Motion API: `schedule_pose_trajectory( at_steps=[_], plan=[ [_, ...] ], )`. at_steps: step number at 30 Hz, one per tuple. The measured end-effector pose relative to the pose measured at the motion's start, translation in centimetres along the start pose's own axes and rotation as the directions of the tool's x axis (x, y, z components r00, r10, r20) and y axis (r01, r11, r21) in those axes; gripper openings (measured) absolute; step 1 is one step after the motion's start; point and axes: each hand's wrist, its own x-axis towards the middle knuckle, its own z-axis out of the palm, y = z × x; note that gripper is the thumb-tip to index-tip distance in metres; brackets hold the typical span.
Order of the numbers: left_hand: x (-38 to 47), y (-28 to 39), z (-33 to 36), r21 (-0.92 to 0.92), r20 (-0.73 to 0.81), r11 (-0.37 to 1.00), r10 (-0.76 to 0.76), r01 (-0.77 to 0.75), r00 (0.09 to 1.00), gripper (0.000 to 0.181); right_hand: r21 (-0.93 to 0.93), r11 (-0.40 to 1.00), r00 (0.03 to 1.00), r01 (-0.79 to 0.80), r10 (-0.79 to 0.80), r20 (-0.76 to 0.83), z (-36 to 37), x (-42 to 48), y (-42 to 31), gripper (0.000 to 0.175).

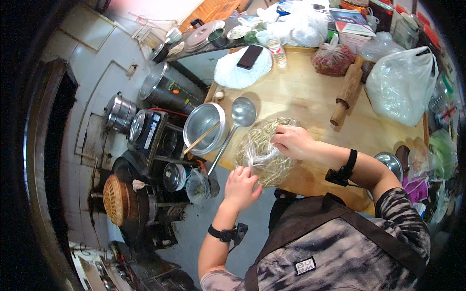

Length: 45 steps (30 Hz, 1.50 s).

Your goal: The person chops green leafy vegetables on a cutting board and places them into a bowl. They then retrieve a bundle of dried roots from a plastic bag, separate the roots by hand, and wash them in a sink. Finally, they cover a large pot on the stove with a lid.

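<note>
A clear plastic bag (260, 158) full of dried, pale green-yellow plant stalks lies at the front edge of the wooden board. Its gathered plastic shows whitish in the middle. My right hand (293, 141) bends over the bag's far right part, thumb and fingers pinched together at the plastic. At the near left side is my left hand (241, 186), its curled fingers against the bag's edge; whether they grip it is hidden. Just left of the bag lies a metal ladle (243, 112), bowl away from me, its long handle reaching past the board's edge.
A wooden rolling pin (347, 91) and a full white plastic bag (400, 87) occupy the right side. A bowl (207, 125) with chopsticks across it stands left. Farther back are a phone (249, 57) on a white covered slab (229, 74), a bottle (277, 52) and a red-filled bag (332, 60).
</note>
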Motion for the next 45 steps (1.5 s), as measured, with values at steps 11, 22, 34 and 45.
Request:
schedule_pose_trajectory(
  at_steps=[11,22,34,45],
  plan=[
    [3.4,0.0,3.0,-0.207,-0.23,0.949,0.19,-0.239,0.954,0.034,-0.279,0.945,0.809,0.172,0.026,0.588,1.1,1.0,-1.3,0.014],
    [1.5,-3.8,1.3,-0.051,0.173,0.925,-0.363,0.376,0.916,0.029,-0.706,0.7,0.824,0.106,0.336,0.457,-3.2,4.4,0.1,0.028],
    [-3.2,-6.1,3.4,0.045,0.224,0.874,-0.481,0.484,0.847,0.089,-0.771,0.613,0.932,0.175,0.15,0.331,-6.6,3.3,0.3,0.071],
    [-3.1,-3.9,1.3,-0.012,0.137,0.875,-0.477,0.483,0.868,0.087,-0.283,0.841,0.754,0.461,-0.203,0.624,-1.7,3.4,-3.3,0.017]
  ],
)
